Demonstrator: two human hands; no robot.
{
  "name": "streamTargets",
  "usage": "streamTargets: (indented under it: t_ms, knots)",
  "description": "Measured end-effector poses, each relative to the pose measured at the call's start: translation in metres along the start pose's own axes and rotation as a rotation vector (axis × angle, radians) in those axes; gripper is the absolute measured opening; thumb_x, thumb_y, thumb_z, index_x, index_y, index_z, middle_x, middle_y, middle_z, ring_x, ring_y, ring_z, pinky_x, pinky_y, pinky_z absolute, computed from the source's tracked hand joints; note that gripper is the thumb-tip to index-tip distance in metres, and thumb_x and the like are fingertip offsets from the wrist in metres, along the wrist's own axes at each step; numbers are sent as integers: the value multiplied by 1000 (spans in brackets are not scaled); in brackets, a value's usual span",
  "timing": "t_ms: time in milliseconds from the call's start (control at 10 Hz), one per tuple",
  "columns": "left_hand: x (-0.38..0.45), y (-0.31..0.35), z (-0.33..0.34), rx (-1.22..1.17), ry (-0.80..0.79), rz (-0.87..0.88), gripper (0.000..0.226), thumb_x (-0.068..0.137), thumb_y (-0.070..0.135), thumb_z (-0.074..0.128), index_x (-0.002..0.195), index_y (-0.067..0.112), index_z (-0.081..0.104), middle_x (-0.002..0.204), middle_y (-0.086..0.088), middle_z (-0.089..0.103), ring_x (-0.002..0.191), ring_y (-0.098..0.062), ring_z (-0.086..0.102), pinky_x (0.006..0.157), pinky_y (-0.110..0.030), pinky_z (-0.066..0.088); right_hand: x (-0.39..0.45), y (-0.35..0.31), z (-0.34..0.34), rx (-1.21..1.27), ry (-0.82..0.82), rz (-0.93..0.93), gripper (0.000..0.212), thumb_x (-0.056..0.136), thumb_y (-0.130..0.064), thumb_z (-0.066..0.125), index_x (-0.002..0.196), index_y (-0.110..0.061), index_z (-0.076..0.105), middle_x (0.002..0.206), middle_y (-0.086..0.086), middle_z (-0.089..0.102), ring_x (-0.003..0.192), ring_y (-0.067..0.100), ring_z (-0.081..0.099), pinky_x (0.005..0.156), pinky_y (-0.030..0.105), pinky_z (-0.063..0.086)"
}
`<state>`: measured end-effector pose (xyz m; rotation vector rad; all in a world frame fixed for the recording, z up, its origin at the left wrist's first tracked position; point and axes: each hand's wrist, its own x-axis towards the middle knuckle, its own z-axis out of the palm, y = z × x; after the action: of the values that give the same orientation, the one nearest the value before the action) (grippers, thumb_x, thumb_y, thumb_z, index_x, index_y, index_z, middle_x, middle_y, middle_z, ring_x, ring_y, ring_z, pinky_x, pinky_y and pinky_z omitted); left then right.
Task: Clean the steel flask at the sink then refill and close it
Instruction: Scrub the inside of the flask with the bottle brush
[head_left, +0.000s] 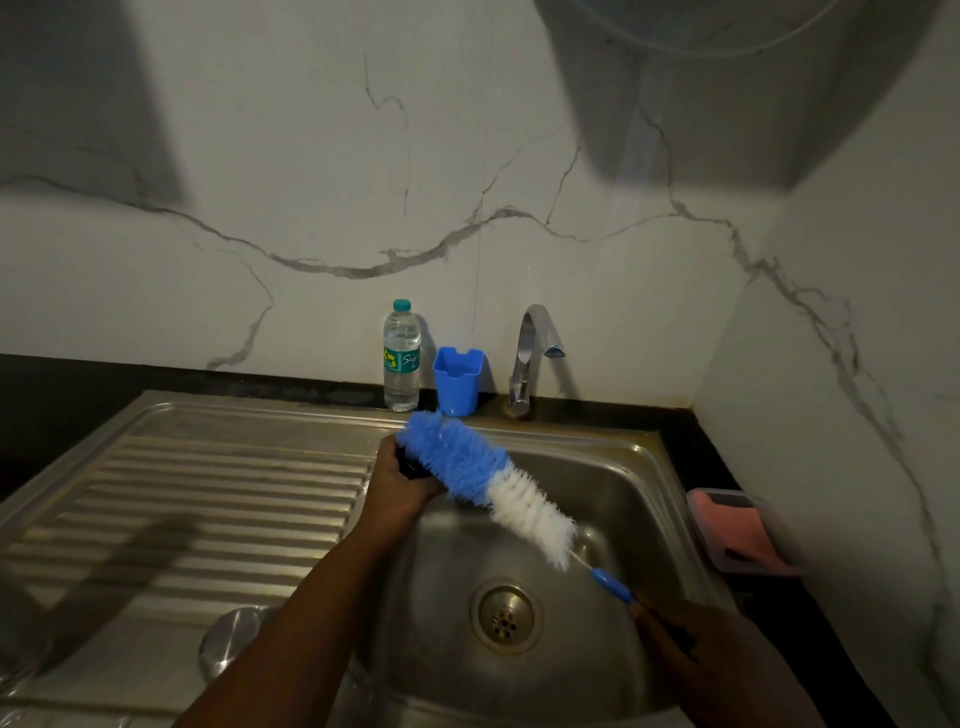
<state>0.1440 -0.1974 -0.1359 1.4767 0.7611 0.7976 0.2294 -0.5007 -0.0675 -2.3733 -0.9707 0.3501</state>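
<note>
Head view looks down on the right hand (675, 644), nearest, curled round the blue handle of a bottle brush (493, 483) that slants up and leftward. Farther out, the left hand (402, 480) grips a dark object (410, 467) under the blue bristles; whether it is the flask's cap or the flask I cannot tell. Beside the left forearm, a steel lid-like piece (231, 642) rests on the draining board. Wet steel is likely slippery and stiff, best gripped round its body. Beyond the hands stand a blue cup (458, 382), a water bottle (401, 358) and the tap (530, 358).

Sink (631, 467): brushed steel, dull sheen. Tap (530, 358): polished metal. Bottle (401, 358): clear plastic. Brush (488, 480): bristly plastic. Wall (311, 182): smooth marble-look.
</note>
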Motion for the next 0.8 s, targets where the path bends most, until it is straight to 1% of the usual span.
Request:
streamTargets:
  t_ms: [100, 200, 300, 400, 500, 600, 700, 800]
  knots:
    - [2, -1, -3, 94, 18, 20, 62, 73, -4, 77, 123, 18, 48, 106, 7, 61, 103, -15, 62, 84, -27, 49, 3, -3, -2, -191, 65, 0, 35, 93, -57, 35, 124, -49, 50, 104, -17, 58, 92, -5, 52, 72, 4, 32]
    - [2, 1, -8, 151, 29, 37, 62, 77, -11, 69, 129, 12, 45, 102, 4, 59, 101, -20, 63, 81, -25, 48, -2, -14, -9, -190, 68, -33, 22, 96, -49, 39, 116, -58, 43, 103, -20, 53, 81, -8, 44, 67, 1, 28]
    - [-2, -1, -9, 171, 24, 63, 56, 75, -5, 75, 118, 20, 49, 102, 12, 60, 96, -7, 60, 78, -20, 49, 2, -1, -3, -153, 57, -16, 19, 95, -47, 45, 109, -59, 45, 94, -17, 51, 73, -6, 47, 70, 4, 30]
    - [-3, 0, -9, 209, 12, 63, 62, 78, -4, 72, 130, 18, 46, 110, 10, 58, 100, -10, 58, 85, -25, 47, 2, 1, 2, -155, 59, -81, 23, 93, -45, 49, 102, -62, 37, 96, -22, 48, 64, -14, 40, 65, -3, 33]
    - [-3, -2, -8, 204, -3, 59, 63, 76, -4, 74, 128, 19, 47, 107, 11, 59, 99, -10, 60, 79, -18, 45, 1, 0, -1, -111, 68, -48, 19, 95, -47, 44, 107, -60, 46, 92, -18, 50, 66, -12, 41, 61, -4, 30]
    - [-4, -2, -6, 171, 16, 40, 57, 74, -7, 74, 119, 18, 49, 102, 10, 59, 98, -14, 60, 72, -16, 45, 3, 4, 10, -191, 132, -159, 28, 95, -56, 35, 105, -52, 61, 76, -22, 54, 61, -15, 46, 56, -6, 32]
    - [-3, 3, -5, 165, 44, 8, 55, 80, -6, 71, 128, 7, 47, 111, -3, 59, 105, -24, 60, 82, -25, 48, -3, 7, 12, -177, 237, -179, 30, 93, -58, 38, 97, -49, 66, 75, -25, 61, 69, -14, 54, 60, -4, 34]
    - [-5, 8, -4, -107, 90, -213, 52, 82, 16, 75, 126, 17, 48, 115, -7, 62, 100, -21, 62, 80, -35, 52, 7, 22, 8, -116, 137, -24, 26, 94, -46, 44, 113, -44, 61, 99, -11, 65, 89, 1, 58, 74, 8, 37]
